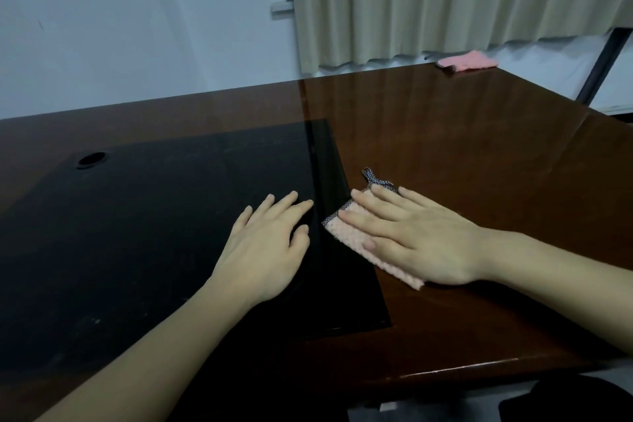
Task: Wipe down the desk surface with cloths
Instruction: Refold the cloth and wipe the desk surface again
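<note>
A glossy brown wooden desk [462, 154] fills the view, with a black inset panel [154, 233] on its left half. My right hand [411, 236] lies flat with straight fingers on a folded pink cloth [352, 243] that has a checked trim and a small loop. The cloth sits at the panel's right edge. My left hand [270, 243] rests flat on the black panel just left of the cloth and holds nothing. A second pink cloth [467, 61] lies at the desk's far right corner.
A round cable hole [90, 159] is in the panel's far left corner. Beige curtains [445, 0] hang behind the desk beside a white wall. A dark metal leg [603, 68] slants at the far right. The desk's near edge runs at lower right.
</note>
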Motion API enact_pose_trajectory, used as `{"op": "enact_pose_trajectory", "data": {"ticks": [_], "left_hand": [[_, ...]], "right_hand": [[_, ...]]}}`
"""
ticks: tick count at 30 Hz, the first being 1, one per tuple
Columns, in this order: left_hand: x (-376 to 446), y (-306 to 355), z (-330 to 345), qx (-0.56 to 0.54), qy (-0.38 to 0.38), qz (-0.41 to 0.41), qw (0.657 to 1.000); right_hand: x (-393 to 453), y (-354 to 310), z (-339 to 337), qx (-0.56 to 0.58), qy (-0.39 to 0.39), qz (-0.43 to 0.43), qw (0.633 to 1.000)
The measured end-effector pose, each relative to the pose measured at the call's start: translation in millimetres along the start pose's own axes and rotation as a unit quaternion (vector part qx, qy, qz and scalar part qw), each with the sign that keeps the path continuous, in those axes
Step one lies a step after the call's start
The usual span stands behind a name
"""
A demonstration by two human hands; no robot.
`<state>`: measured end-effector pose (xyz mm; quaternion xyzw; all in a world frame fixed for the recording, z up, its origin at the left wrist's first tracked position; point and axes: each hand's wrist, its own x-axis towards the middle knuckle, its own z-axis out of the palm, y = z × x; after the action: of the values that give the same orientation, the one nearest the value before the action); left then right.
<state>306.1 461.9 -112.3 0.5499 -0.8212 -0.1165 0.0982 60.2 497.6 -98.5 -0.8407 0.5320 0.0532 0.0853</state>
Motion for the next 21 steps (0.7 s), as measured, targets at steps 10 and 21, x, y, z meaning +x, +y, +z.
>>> {"op": "enact_pose_trajectory", "data": {"ticks": [10,21], "left_hand": [[-0.8,2.0,-2.0,0.0,0.004,-0.001,1.0],[-3.0,5.9,-4.0,0.003,0.017,0.015,1.0]], "right_hand": [[76.5,68.6,-17.4,0.024,0.024,0.129,0.991],[-12.2,3.1,1.6,-0.001,0.017,0.043,0.999]]}}
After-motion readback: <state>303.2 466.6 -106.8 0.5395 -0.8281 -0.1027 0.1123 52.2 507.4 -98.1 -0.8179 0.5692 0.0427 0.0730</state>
